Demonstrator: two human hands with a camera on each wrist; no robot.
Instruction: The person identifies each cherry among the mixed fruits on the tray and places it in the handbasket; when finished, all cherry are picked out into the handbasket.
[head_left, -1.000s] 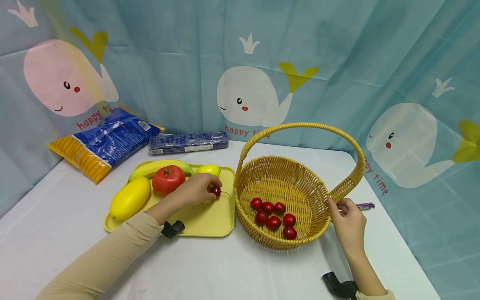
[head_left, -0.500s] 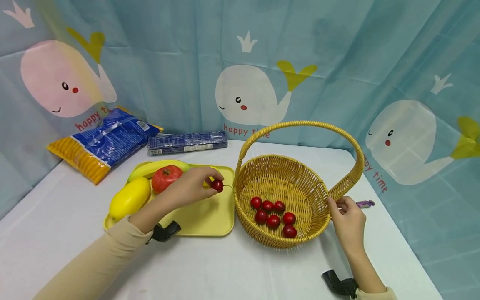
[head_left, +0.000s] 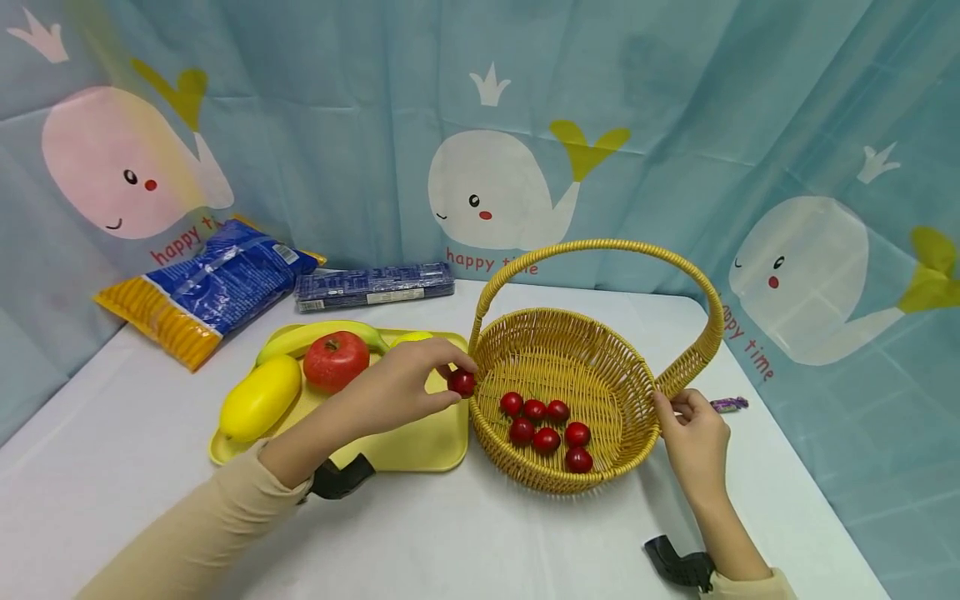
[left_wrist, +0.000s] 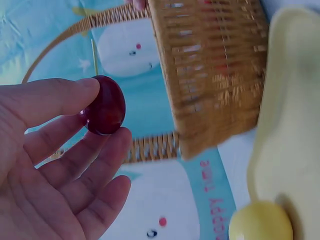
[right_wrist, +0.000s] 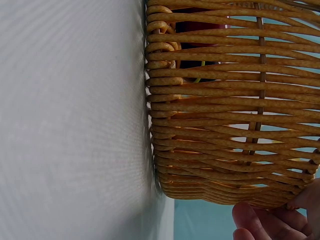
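My left hand (head_left: pixel 408 382) pinches a dark red cherry (left_wrist: pixel 106 106) between thumb and fingers, its thin green stem sticking out in the left wrist view. In the head view this cherry overlaps the left rim of a yellow wicker basket (head_left: pixel 558 315). Several red cherries (head_left: pixel 546 440) lie on the basket's floor, toward the near side. At the basket's right rim, by the foot of its tall handle, my right hand (head_left: pixel 696 446) grips the edge with thumb and fingers. The right wrist view shows the woven wall (right_wrist: pixel 235 115) close up, with those fingertips at its rim.
Left of the basket is a yellow tray (head_left: pixel 420 446) bearing a banana (head_left: pixel 300 339), a red apple (head_left: pixel 335 361), a yellow mango-like fruit (head_left: pixel 260 398) and a lemon (left_wrist: pixel 261 222). Behind stand a blue-and-orange snack bag (head_left: pixel 225 279) and a blue packet (head_left: pixel 375 286). A purple-wrapped candy (head_left: pixel 729 405) lies right.
My left hand has lifted the cherry off the tray and carried it right to the basket's left rim. The right hand keeps its grip on the basket.
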